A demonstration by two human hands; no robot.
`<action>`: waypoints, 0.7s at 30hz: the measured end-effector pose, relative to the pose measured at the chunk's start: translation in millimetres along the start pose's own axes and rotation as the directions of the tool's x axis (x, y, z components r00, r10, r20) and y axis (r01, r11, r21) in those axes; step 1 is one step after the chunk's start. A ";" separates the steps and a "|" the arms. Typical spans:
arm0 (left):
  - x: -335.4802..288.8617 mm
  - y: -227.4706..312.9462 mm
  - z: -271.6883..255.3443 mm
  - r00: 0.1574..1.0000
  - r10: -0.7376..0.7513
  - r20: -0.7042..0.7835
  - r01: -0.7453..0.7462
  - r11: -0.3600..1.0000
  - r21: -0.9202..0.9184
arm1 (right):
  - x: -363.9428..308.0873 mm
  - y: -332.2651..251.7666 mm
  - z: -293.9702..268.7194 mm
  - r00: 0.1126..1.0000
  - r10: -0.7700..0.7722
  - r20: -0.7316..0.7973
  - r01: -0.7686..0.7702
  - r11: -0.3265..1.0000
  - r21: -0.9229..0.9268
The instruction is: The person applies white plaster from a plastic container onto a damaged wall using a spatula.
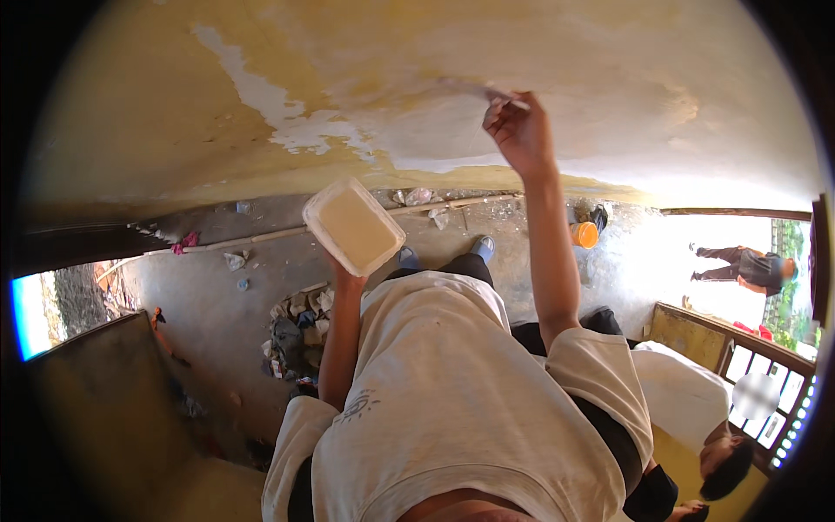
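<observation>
My left hand (pixel 350 273) grips a rectangular tub (pixel 315 215) from below. The tub is whitish with a smeared rim, and its inside looks pale beige. My right hand (pixel 522 137) is raised against the yellow wall (pixel 156 52), its fingers pinched round a thin, flat, scraper-like tool (pixel 487 90). Motion smears the tool, so its exact kind and whether its edge touches the wall cannot be told. Around it the wall has smooth pale patches (pixel 609 96). A ragged bare patch (pixel 261 91) shows to the left.
A long pole (pixel 270 235) lies along the wall's foot. An orange bucket (pixel 584 234) stands right of my feet. Rubble and rags (pixel 300 335) are heaped at the left. A person in a white top (pixel 683 383) is close on the right; another person (pixel 757 268) is outside.
</observation>
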State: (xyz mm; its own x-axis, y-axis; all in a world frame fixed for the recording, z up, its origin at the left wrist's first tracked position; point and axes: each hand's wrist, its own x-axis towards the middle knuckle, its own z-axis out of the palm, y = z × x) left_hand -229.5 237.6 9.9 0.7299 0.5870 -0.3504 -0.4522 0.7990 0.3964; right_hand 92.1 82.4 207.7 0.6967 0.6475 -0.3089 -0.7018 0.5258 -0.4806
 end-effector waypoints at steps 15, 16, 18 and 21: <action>2.5 -4.5 -0.9 1.000 0.024 0.002 -0.024 0.997 -0.074 | -23.3 95.4 -94.6 0.987 0.162 0.020 -0.151 0.949 -0.276; 1.0 -3.1 0.4 1.000 0.028 0.007 -0.027 0.997 -0.071 | -7.7 111.1 -122.8 0.977 0.212 -0.010 -0.206 0.936 -0.287; -0.5 0.9 6.8 0.999 0.036 0.020 -0.035 0.997 -0.062 | 28.6 140.3 -172.4 0.950 0.306 -0.065 -0.311 0.900 -0.305; -3.6 5.9 5.8 0.997 0.071 0.002 -0.071 0.997 -0.032 | 72.9 175.8 -204.6 0.917 0.372 -0.143 -0.399 0.869 -0.292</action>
State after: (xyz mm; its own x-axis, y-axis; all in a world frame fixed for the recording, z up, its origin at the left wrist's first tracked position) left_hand -231.8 239.5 18.4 0.6967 0.6420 -0.3200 -0.5190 0.7591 0.3929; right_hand 49.9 109.2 -67.2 0.3989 0.7106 -0.5797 -0.8443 0.0379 -0.5345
